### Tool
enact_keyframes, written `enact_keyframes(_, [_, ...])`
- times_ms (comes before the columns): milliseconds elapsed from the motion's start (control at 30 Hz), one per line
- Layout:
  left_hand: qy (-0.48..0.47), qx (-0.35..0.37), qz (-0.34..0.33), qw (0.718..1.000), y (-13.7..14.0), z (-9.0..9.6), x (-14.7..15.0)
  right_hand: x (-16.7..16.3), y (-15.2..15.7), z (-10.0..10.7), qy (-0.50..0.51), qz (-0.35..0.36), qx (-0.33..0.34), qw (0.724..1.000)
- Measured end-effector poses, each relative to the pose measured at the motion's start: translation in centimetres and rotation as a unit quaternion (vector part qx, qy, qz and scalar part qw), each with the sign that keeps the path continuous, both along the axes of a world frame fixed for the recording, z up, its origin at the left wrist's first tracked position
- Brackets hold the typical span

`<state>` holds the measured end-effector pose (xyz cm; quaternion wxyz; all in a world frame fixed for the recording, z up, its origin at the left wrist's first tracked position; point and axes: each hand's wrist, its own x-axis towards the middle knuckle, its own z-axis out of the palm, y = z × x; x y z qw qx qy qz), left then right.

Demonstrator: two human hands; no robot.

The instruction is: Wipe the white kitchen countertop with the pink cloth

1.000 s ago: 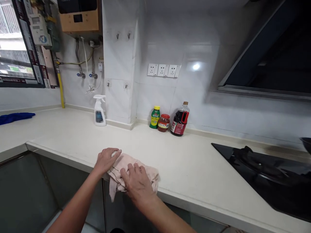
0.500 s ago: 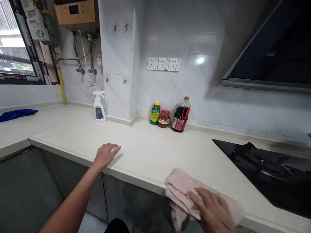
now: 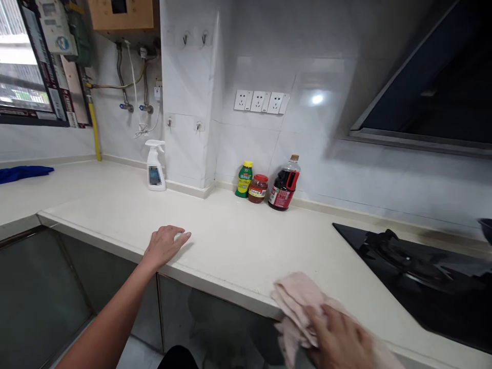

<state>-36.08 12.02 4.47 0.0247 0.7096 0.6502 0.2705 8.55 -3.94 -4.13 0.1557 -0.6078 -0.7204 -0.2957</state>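
A pale pink cloth (image 3: 299, 296) lies bunched on the counter's front edge, part of it hanging over. My right hand (image 3: 342, 333) grips it from above, its fingers blurred and pressed into the folds. My left hand (image 3: 166, 245) is at the front of the pale countertop (image 3: 238, 241), holding nothing, with the thumb apart from the loosely bent fingers. Whether its fingertips touch the surface is hard to see.
Along the back wall stand a white spray bottle (image 3: 156, 166), a green bottle with a yellow cap (image 3: 244, 179), a red-lidded jar (image 3: 258, 189) and a dark sauce bottle (image 3: 284, 184). A black gas hob (image 3: 407, 277) is at right, a blue cloth (image 3: 25, 173) far left.
My right hand and the pink cloth have shifted a little to the right along the counter edge. My left hand stays in nearly the same spot. The view has turned slightly.
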Motion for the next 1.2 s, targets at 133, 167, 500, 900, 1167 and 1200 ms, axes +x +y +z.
enact_keyframes(133, [0.02, 0.001, 0.006, 1.0, 0.5, -0.1, -0.2, -10.4, 3.8, -0.5, 0.081, 0.109, 0.097, 0.986])
enact_keyframes(167, [0.025, 0.001, 0.006, 1.0, 0.6, -0.1, -0.3, -12.7, 4.6, -0.8, 0.081, 0.132, 0.103, 0.983])
enact_keyframes(500, [0.064, -0.035, 0.011, 0.997, 2.1, 0.7, -0.8, -11.7, 4.8, 1.0, 0.08, 0.204, 0.18, 0.959])
enact_keyframes(900, [0.096, -0.03, 0.021, 0.995, 3.6, -0.4, -1.9, 18.2, -3.9, -1.5, 0.092, -0.04, 0.064, 0.993])
enact_keyframes(1167, [0.092, -0.039, 0.022, 0.995, 3.5, -0.4, -1.8, 29.4, -5.8, -2.5, 0.034, -0.162, 0.056, 0.985])
enact_keyframes(1200, [0.091, -0.035, 0.02, 0.995, 3.4, -0.4, -1.8, 30.3, -6.0, -2.6, 0.037, -0.184, 0.064, 0.98])
